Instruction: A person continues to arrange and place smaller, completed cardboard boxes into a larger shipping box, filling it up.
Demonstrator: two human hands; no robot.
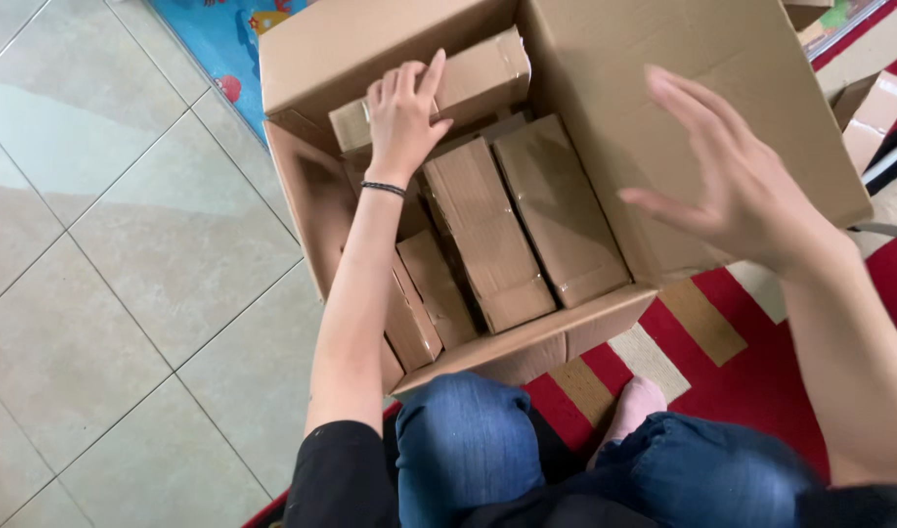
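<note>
A small taped brown package is lying atop others inside the big carton. The left hand is pressing flat on it, fingers extended; the right hand is hovering spread, holding nothing.

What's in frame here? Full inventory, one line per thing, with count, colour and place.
Large carton: 1, brown cardboard, open, centre on the floor.
Small boxes: at least five visible, brown, taped, packed inside the carton.
Top small box: 1, brown, lying across the far end of the carton.
Rug: 1, red with tan and white patches, lower right.
Play mat: 1, blue, top left.
Floor tiles: pale beige, left.
Extra box: 1, brown, right edge.
Wristband: 1, dark, left wrist.
Jeans: blue, bottom.
Foot: 1, bare, on the rug.
Left hand: on the top small box.
Right hand: open, empty, over the carton.
</note>
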